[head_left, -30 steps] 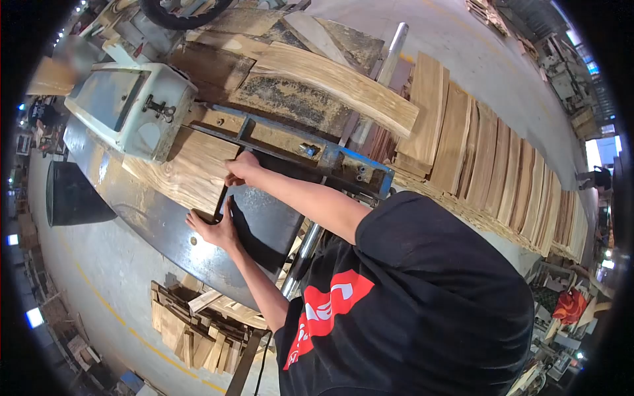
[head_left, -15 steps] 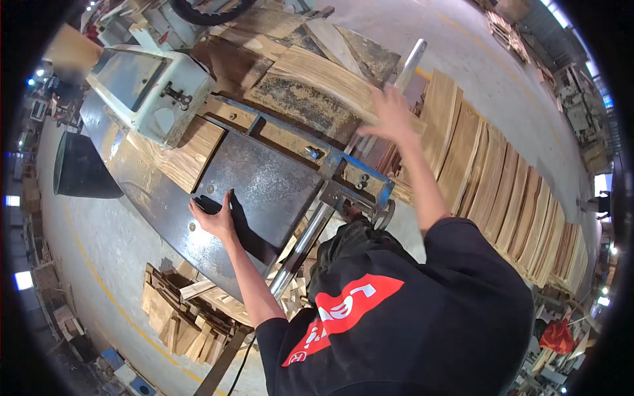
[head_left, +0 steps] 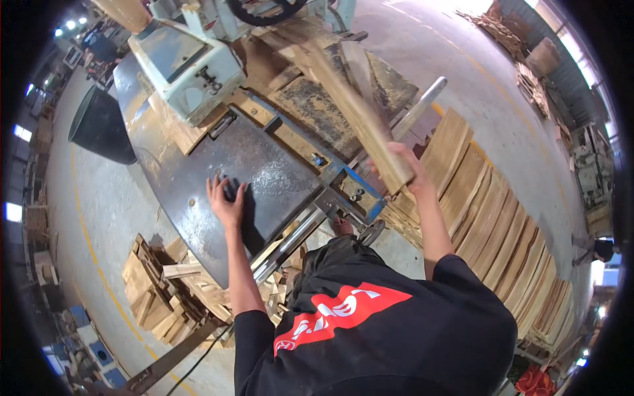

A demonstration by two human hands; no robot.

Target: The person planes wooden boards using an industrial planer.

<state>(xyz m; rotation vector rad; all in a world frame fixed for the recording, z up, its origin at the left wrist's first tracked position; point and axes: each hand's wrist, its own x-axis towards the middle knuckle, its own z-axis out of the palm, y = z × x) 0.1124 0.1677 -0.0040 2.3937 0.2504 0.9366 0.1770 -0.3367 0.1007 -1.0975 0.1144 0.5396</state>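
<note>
My right hand [head_left: 411, 168] is closed around the near end of a long wooden board [head_left: 353, 109]. The board is raised at a slant over the sawdust-strewn side of the machine, its far part blurred by motion. Over the dark metal table [head_left: 281, 175], my left hand [head_left: 226, 204] has its fingers spread and holds nothing; its shadow falls right beside it. Another wooden board [head_left: 179, 129] lies on the table, partly hidden under the pale machine housing [head_left: 191, 72]. A blue-edged metal fence [head_left: 290, 138] runs between my two hands.
A long row of stacked boards [head_left: 492, 208] stands to the right. Wood offcuts [head_left: 165, 290] are heaped on the floor below the table's left side. A black bin [head_left: 102, 125] sits beyond the table, and a steel bar [head_left: 422, 102] juts out right of the fence.
My right hand has taken hold of a board that lay on the sawdust-covered surface and lifted its near end. My left hand stays spread over the table. The view has shifted slightly.
</note>
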